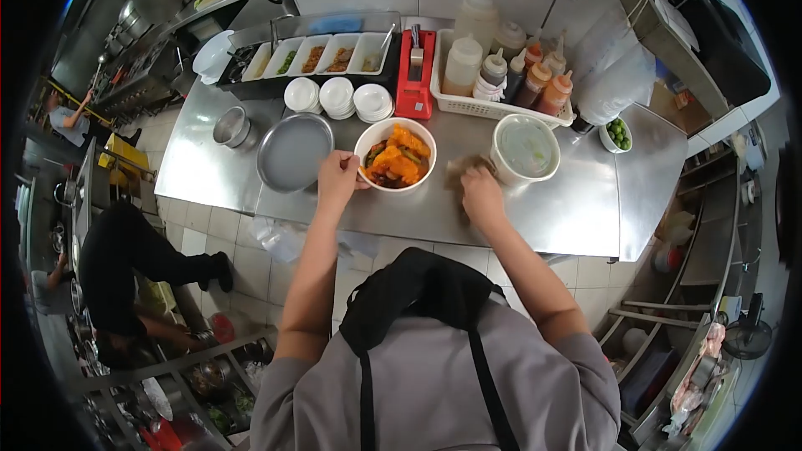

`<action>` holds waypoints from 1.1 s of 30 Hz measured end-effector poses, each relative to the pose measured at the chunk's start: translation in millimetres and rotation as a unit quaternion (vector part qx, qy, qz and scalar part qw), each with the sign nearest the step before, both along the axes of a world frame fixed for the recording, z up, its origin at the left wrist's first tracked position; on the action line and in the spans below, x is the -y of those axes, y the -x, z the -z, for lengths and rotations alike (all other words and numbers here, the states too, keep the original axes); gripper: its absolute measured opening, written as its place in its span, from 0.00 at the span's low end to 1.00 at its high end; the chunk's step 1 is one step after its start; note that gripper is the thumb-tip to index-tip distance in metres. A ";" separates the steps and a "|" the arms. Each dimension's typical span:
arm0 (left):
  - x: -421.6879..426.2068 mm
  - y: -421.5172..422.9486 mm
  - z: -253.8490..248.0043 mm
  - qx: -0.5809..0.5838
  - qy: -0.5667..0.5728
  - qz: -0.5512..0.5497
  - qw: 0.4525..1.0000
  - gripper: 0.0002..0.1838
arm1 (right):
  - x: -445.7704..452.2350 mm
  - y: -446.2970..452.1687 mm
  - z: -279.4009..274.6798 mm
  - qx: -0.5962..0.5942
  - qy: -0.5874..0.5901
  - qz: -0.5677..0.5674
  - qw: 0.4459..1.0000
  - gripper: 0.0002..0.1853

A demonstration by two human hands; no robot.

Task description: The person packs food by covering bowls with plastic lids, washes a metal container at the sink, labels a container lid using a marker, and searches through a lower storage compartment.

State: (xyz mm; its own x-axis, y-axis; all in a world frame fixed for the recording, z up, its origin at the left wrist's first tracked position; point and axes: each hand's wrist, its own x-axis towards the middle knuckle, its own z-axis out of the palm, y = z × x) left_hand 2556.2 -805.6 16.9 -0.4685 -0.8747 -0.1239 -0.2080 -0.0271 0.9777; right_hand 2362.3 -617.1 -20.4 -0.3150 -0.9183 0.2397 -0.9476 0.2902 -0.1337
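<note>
My left hand (338, 179) pinches the left rim of a white bowl (362, 146), which stands upright on the steel counter. Orange saucy food with some green and dark pieces (398, 159) fills it. On the right, my right hand (482, 194) is closed on a brown cloth or paper wipe (456, 171) against the counter top. Just beyond that hand stands a white tub with a translucent lid (525, 147). A round grey metal tray (295, 157) lies left of the bowl.
Behind stand small white dishes in stacks (337, 95), a red sealing device (414, 75), a topping rack (313, 57) and a basket of sauce bottles (505, 108). A bowl of green limes (616, 135) sits right, a metal cup (231, 127) left. A person in black (134, 259) is at left.
</note>
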 end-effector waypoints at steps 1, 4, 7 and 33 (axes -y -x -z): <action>-6.4 -3.2 2.0 -0.020 -0.019 -0.010 1.000 0.09 | 9.8 -0.2 -7.4 -0.011 -0.004 -0.013 1.000 0.03; -16.0 -7.4 12.7 -0.086 -0.084 -0.032 0.992 0.11 | 42.1 3.9 -30.3 -0.033 -0.121 0.035 0.992 0.05; -26.1 -15.5 14.1 -0.130 -0.124 -0.028 0.983 0.11 | 80.0 10.8 -88.7 -0.027 -0.038 -0.016 0.999 0.13; -11.0 -166.5 -20.1 -0.168 -0.132 0.000 0.977 0.09 | 418.9 -20.0 -72.1 0.157 -0.184 0.059 0.969 0.16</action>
State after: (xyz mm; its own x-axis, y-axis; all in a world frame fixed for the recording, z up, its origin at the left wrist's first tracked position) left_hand 2722.7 -794.6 37.0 -0.5213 -0.8331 -0.1850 0.1236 -0.2882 0.9495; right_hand 2382.3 -1036.1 51.7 -0.4269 -0.8770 -0.2207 -0.8347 0.4760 -0.2770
